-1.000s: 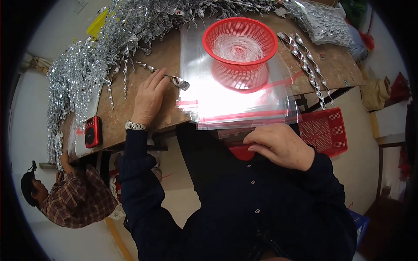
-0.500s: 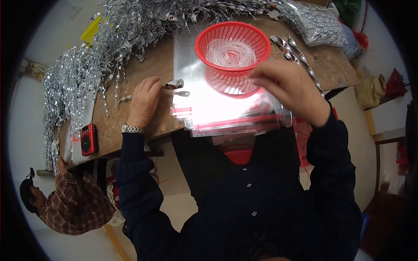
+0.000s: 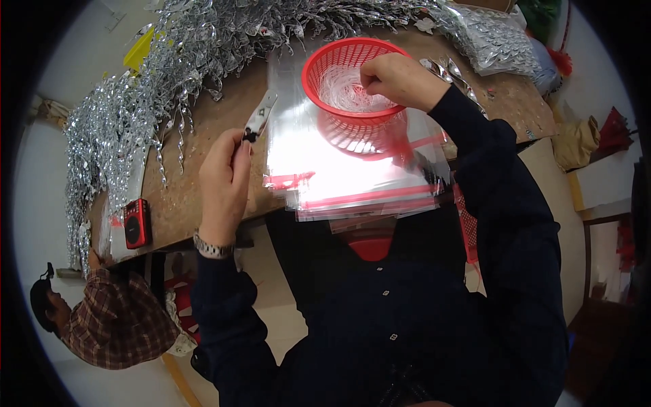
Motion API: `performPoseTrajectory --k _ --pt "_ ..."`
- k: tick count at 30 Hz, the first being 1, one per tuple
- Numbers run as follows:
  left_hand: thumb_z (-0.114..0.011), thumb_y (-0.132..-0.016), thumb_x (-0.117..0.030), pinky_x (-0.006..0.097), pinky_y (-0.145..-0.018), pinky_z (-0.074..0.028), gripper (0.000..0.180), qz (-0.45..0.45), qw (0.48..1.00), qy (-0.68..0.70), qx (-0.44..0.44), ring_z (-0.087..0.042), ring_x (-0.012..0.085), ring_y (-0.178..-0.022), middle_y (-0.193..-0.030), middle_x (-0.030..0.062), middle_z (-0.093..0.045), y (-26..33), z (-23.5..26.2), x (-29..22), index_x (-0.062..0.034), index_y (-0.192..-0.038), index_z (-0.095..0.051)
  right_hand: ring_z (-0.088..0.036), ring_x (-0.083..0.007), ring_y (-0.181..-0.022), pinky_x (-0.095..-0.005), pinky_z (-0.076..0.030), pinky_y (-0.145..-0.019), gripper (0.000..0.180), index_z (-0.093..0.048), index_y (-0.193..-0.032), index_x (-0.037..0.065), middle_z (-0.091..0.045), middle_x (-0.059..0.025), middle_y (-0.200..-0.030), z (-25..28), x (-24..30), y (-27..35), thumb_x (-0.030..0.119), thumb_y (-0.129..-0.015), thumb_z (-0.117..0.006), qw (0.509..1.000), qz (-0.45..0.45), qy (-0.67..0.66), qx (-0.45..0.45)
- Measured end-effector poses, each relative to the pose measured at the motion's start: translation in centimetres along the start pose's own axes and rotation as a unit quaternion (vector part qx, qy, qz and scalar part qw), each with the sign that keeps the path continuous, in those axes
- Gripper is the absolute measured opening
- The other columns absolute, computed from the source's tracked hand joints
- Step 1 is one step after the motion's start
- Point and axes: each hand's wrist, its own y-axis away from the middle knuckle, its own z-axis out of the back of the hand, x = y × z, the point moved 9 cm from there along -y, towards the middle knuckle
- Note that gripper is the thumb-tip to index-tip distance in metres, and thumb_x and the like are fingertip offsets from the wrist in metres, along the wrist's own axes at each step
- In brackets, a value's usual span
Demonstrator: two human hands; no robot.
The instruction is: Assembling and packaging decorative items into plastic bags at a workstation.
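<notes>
My left hand (image 3: 227, 178), with a metal-band watch at its wrist, is raised above the table's front edge. Thumb and fingers pinch the end of a short shiny silver strip (image 3: 263, 112), which has a dark piece near the fingertips. Over the red plastic basket (image 3: 363, 117) is my right hand (image 3: 407, 80). Its fingers are pinched together and touch, or nearly touch, the tangle of clear thin loops (image 3: 342, 87) inside; what they hold, if anything, is hidden. The basket stands on a stack of clear plastic bags (image 3: 352, 186) with pink-red edges.
A heap of silver twisted garlands (image 3: 210, 41) covers the table's far and left sides. A red radio-like box (image 3: 137, 224) sits at the left edge. Beyond the basket's right side lie twisted silver strips (image 3: 461, 80). Another person (image 3: 122, 315) in a checked shirt is at lower left.
My right hand has moved left, from beside the basket to over its loops. My left hand has come nearer to me, and the silver strip now points up instead of sideways.
</notes>
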Motion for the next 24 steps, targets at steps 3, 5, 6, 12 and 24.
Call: performPoseTrajectory --k 3,5,6,12,24 --pt "-0.053 -0.096 -0.011 0.02 -0.056 -0.039 0.017 0.141 0.972 0.181 0.044 -0.049 0.0052 -0.065 -0.077 -0.0004 -0.055 2.2 -1.6 -0.5 0.0008 -0.105 -0.062 -0.064 -0.0307 -0.083 -0.0402 -0.05 -0.075 0.012 -0.065 -0.083 0.0 -0.066 -0.0146 -0.083 -1.2 0.0 -0.8 0.012 -0.078 -0.064 0.999 -0.006 0.004 0.042" --pt "-0.053 -0.097 -0.014 0.018 -0.054 -0.038 0.021 0.151 0.96 0.23 0.05 -0.048 0.0028 -0.063 -0.079 -0.0029 -0.056 3.6 -2.3 -1.2 0.0011 -0.11 -0.062 -0.065 -0.0307 -0.083 -0.0412 -0.05 -0.075 0.014 -0.066 -0.083 0.001 -0.067 -0.0147 -0.083 -1.8 0.2 -1.3 0.014 -0.078 -0.065 0.998 -0.008 0.026 0.058" --pt "-0.054 -0.097 -0.014 0.018 -0.054 -0.038 0.022 0.171 0.942 0.284 0.059 -0.049 0.0029 -0.063 -0.079 -0.003 -0.056 4.4 -3.0 -1.2 0.0011 -0.111 -0.061 -0.065 -0.0307 -0.083 -0.0412 -0.05 -0.075 0.014 -0.066 -0.083 0.001 -0.067 -0.0147 -0.083 -2.0 0.3 -1.7 0.014 -0.078 -0.065 0.998 -0.008 0.027 0.058" --pt "-0.055 -0.097 -0.013 0.018 -0.052 -0.038 0.022 0.212 0.873 0.435 0.057 -0.05 0.0035 -0.062 -0.077 -0.0023 -0.056 6.7 -6.1 -1.3 0.003 -0.11 -0.06 -0.066 -0.0319 -0.079 -0.0423 -0.051 -0.074 0.022 -0.069 -0.085 0.002 -0.068 -0.0152 -0.08 -3.9 -1.3 -2.4 0.021 -0.074 -0.068 0.989 -0.057 0.093 0.104" --pt "-0.054 -0.098 -0.014 0.018 -0.051 -0.039 0.021 0.232 0.836 0.496 0.039 -0.051 0.0044 -0.061 -0.073 -0.0015 -0.055 8.0 -7.9 -0.7 0.0019 -0.108 -0.063 -0.067 -0.0319 -0.087 -0.0419 -0.052 -0.077 0.02 -0.07 -0.087 0.001 -0.069 -0.0155 -0.085 -2.6 -1.0 -2.6 0.017 -0.076 -0.069 0.994 -0.064 0.033 0.086"
